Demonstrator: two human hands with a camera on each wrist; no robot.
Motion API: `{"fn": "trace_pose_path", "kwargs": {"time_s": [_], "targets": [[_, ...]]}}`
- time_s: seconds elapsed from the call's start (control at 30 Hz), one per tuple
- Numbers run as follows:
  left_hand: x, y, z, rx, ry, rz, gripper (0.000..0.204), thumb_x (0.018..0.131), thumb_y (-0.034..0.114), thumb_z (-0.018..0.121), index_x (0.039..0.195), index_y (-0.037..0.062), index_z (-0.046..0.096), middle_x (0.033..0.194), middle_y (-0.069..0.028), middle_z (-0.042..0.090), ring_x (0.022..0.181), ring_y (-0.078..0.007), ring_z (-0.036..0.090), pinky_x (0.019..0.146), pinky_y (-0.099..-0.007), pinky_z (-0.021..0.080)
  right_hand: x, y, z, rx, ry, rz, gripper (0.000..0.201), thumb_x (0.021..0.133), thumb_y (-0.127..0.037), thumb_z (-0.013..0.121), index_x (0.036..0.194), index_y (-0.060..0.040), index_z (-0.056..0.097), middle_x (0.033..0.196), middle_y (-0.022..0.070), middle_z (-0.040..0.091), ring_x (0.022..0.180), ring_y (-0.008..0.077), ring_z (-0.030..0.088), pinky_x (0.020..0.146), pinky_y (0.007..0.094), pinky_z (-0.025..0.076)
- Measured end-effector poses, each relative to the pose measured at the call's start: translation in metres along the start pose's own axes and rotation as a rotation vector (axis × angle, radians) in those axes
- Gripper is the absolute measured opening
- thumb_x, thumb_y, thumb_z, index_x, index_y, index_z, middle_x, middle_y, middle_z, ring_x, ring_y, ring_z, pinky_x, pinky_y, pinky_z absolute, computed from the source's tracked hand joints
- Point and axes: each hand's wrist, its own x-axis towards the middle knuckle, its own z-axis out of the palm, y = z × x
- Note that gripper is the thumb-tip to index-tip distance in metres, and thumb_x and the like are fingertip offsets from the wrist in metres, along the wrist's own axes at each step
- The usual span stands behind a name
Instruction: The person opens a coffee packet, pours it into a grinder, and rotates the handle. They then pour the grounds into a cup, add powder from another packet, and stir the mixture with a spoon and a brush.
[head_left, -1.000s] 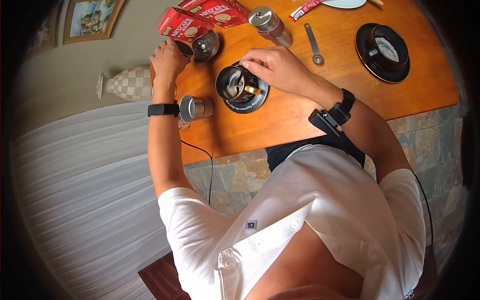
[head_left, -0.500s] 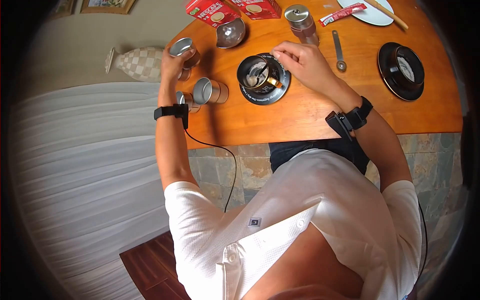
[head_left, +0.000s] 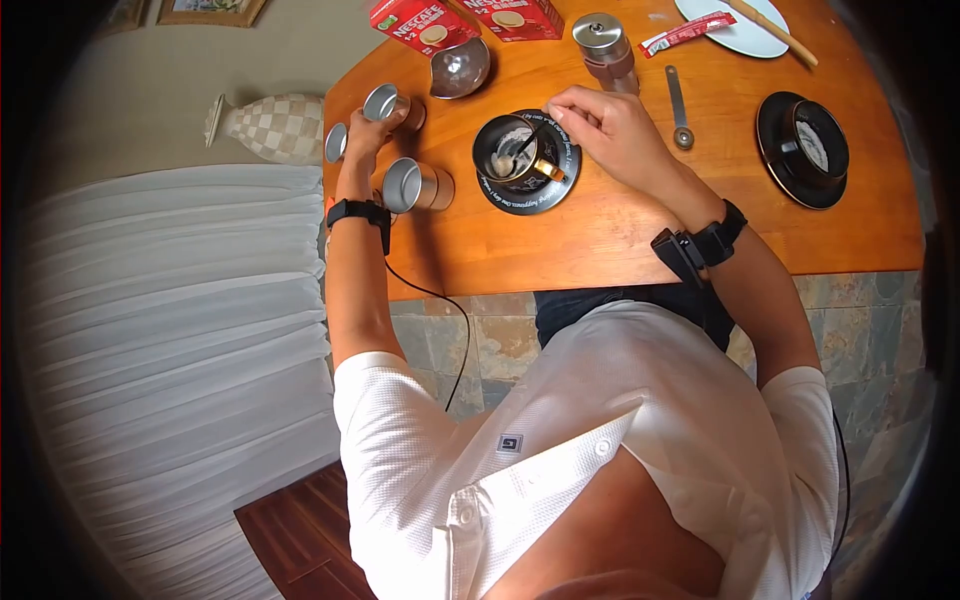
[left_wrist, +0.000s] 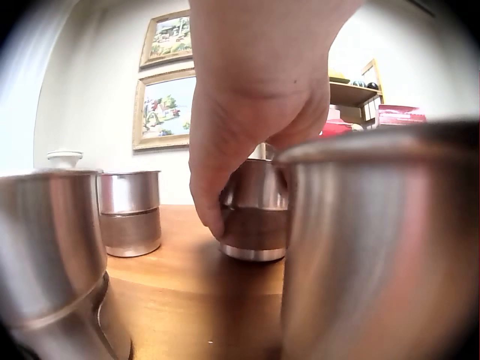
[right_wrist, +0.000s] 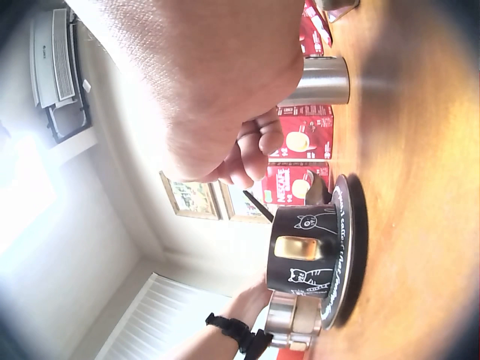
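My left hand [head_left: 368,133] grips a metal cup [left_wrist: 255,202] with a brown band, standing on the table at the left. Around it are several more metal cups: one [head_left: 338,143] left of the hand and another [head_left: 420,186] beside the forearm. My right hand [head_left: 612,125] pinches the upper end of a dark spoon [right_wrist: 259,206]. The spoon leans in a black mug [right_wrist: 300,225] with cat drawings and a gold handle. White powder and a brownish lump show inside it. Under the mug lies a black saucer [head_left: 550,190] with white lettering.
Behind the hands stand a clear bowl [head_left: 460,70], red Nescafe boxes [head_left: 420,25] and a metal coffee grinder [head_left: 606,50]. A measuring spoon [head_left: 678,105] lies right of them. Farther right is a second black cup [head_left: 790,160] on a saucer. A white plate [head_left: 745,35] holds a wooden stick.
My left hand has moved rightward with the metal cup, and another cup now shows to its left. The right hand stays at the spoon over the mug. The head view has shifted.
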Motion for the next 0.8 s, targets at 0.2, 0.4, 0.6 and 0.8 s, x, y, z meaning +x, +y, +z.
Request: {"fn": "trace_pose_path", "kwargs": {"time_s": [0.2,0.4,0.6,0.8], "targets": [[-0.004,0.0,-0.007,0.038,-0.04,-0.121,0.062,0.08,0.033,0.084,0.124,-0.0005,0.056,0.106,-0.0114,0.06,0.09,-0.0202,0.062,0.077,-0.0345,0.055,0.0,0.002,0.002,0.013,-0.012,0.038,0.016,0.099,-0.013,0.062,0.103,0.0016,0.069,0.074,0.0025,0.065,0.064,0.0066,0.056,0.058,0.0245,0.044],[-0.017,0.029,-0.07,0.146,0.133,-0.109,0.108,0.067,0.031,0.091,0.147,-0.0126,0.033,0.115,-0.0246,0.064,0.104,-0.0344,0.066,0.089,-0.0416,0.055,0.001,0.002,0.005,0.071,0.037,0.037,0.017,0.098,-0.017,0.064,0.1,-0.0012,0.07,0.068,0.0045,0.062,0.057,0.0079,0.051,0.054,0.0271,0.041],[0.005,-0.053,-0.123,0.333,0.348,-0.077,0.108,0.065,0.035,0.091,0.145,-0.0143,0.037,0.132,-0.0312,0.059,0.124,-0.0362,0.06,0.104,-0.0415,0.047,0.0,-0.008,0.001,0.074,0.02,0.109,0.017,0.098,-0.013,0.064,0.103,0.0013,0.07,0.074,0.0025,0.065,0.065,0.0064,0.057,0.06,0.0235,0.045],[-0.004,-0.081,-0.1,0.25,0.179,-0.11,0.102,0.065,0.037,0.092,0.14,-0.0121,0.044,0.135,-0.0259,0.059,0.124,-0.0338,0.059,0.104,-0.0407,0.046,0.0,-0.001,0.002,0.027,0.014,0.156,0.017,0.099,-0.013,0.063,0.103,0.0018,0.071,0.075,0.0024,0.065,0.066,0.0057,0.056,0.06,0.0236,0.044]]}}
